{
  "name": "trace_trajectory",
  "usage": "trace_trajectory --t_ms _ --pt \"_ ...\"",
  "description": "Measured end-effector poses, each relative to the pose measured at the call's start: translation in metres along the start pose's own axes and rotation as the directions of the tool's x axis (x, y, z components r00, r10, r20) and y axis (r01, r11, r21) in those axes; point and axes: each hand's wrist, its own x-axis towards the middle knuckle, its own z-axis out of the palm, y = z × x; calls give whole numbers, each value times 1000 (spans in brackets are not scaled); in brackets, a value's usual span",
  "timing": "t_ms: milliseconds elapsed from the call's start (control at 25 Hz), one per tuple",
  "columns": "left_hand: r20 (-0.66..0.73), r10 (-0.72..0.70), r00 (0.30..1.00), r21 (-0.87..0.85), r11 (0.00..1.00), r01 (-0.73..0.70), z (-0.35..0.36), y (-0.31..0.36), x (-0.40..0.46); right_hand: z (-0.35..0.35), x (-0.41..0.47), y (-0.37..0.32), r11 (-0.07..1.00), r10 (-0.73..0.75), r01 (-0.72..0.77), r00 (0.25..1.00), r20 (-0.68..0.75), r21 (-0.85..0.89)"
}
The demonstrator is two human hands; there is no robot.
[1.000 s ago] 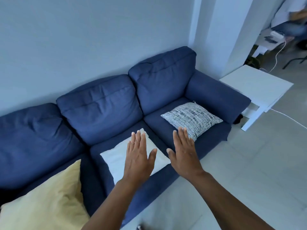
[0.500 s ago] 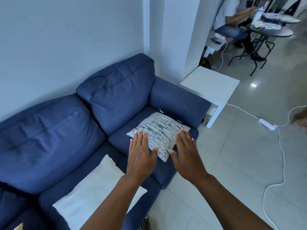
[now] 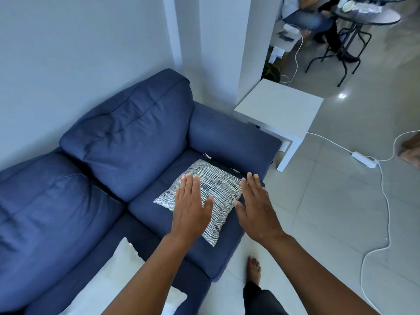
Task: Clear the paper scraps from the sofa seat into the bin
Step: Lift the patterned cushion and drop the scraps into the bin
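Flat empty hands (image 3: pixel 191 209) above patterned cushion (image 3: pixel 218 189)

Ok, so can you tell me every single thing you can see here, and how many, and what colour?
sofa: one, dark blue, against the wall
patterned cushion: one, black and white, right-hand seat
paper scraps: two small bits visible, white, behind the patterned cushion
plain cushion: one, white, seat at bottom left
side table: one, white, beside the sofa arm
power strip: one, white, on the floor with its cable
round table: one, dark, top right, a seated person beside it
bin: none in view
foot: one, bare, on the floor
left hand: open, flat, over the patterned cushion
right hand: open, flat, over the cushion's right edge
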Motion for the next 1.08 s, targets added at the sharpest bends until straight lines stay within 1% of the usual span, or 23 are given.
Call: trace_trajectory --t_ms 120,280,360,480,640,720,920,1080 --pt "27 -46 999 28 999 45 28 16 32 -5 40 38 999 -22 20 998 55 42" --pt "16 -114 993 39 993 113 54 40 81 -13 92 84 998 -25 18 993 113 62" --pt "17 -155 988 32 987 155 66 50 103 -10 119 105 997 -52 43 986 158 59" --pt "44 -218 975 25 976 217 84 54 125 2 152 123 997 -40 25 973 227 67" --pt "81 -259 962 21 966 258 96 37 153 22 186 125 998 -44 28 954 297 60" --pt "100 -259 961 8 966 260 100 25 171 28 199 129 999 -20 9 947 319 37" --pt "132 -243 961 -5 969 246 110 5 224 48 247 145 1000 2 -3 944 329 0" --pt "194 -250 949 -13 966 258 138 -12 255 84 274 162 998 70 -66 927 369 -22"
